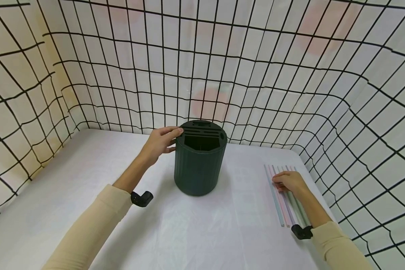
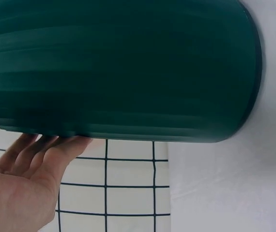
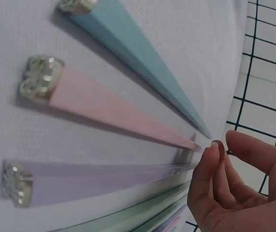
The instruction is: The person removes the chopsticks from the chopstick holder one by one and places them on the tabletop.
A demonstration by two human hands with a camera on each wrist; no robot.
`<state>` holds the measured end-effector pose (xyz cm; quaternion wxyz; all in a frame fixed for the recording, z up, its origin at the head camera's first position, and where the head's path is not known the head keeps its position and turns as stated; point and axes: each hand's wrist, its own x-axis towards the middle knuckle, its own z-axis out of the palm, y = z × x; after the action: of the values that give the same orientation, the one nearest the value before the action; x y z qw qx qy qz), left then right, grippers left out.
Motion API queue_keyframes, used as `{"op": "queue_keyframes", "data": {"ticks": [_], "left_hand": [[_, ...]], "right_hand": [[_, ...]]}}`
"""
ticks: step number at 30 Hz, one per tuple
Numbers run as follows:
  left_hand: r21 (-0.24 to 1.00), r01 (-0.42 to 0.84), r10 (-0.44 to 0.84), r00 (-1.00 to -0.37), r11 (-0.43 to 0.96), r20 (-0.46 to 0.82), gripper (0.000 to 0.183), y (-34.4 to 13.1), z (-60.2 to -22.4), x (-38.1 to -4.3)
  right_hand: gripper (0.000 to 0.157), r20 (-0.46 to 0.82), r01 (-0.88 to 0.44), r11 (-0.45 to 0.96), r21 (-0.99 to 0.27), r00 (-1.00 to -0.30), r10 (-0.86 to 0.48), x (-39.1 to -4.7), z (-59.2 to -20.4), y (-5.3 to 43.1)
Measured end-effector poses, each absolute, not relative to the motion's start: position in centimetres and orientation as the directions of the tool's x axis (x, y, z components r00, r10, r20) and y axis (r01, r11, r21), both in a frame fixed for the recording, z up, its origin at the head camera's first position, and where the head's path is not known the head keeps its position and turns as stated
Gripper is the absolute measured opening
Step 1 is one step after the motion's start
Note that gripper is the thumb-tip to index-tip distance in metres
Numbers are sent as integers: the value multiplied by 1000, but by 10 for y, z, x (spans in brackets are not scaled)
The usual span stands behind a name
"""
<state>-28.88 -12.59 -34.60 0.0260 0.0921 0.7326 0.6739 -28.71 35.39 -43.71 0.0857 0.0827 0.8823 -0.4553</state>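
A dark green ribbed utensil holder [image 1: 199, 168] with a slotted top stands upright on the table. My left hand [image 1: 160, 144] holds it by the left edge, one digit over the top rim and the other fingers against the side wall. Pastel chopsticks with ornate silver ends lie in a row at the right: a blue chopstick [image 3: 143, 63], a pink chopstick [image 3: 114, 108], a purple chopstick [image 3: 94, 182] and several more, including green ones. Over the row is my right hand [image 1: 291, 182], fingers bent, thumb and index fingertip slightly apart near the pink chopstick's far part. Nothing shows between them.
Black wire mesh [image 1: 216, 71] rises at the back and both sides, with pale fabric behind it. White cloth [image 1: 202, 232] covers the table. Each wrist wears a small black camera, such as the left wrist camera [image 1: 141, 198].
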Motion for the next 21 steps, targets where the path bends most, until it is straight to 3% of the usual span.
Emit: {"op": "queue_keyframes", "data": {"ticks": [10,21], "left_hand": [[993,49,168,-985,105,30,53,-126,-338,-283],[970,-7,176,-983,245,-51,56,-137,-320,-281]], "right_hand": [[36,-198,188,613,-767,-979,53,-286,-423,343],[35,-147,91,661,-745,-989,-29,-280,-396,319]]}}
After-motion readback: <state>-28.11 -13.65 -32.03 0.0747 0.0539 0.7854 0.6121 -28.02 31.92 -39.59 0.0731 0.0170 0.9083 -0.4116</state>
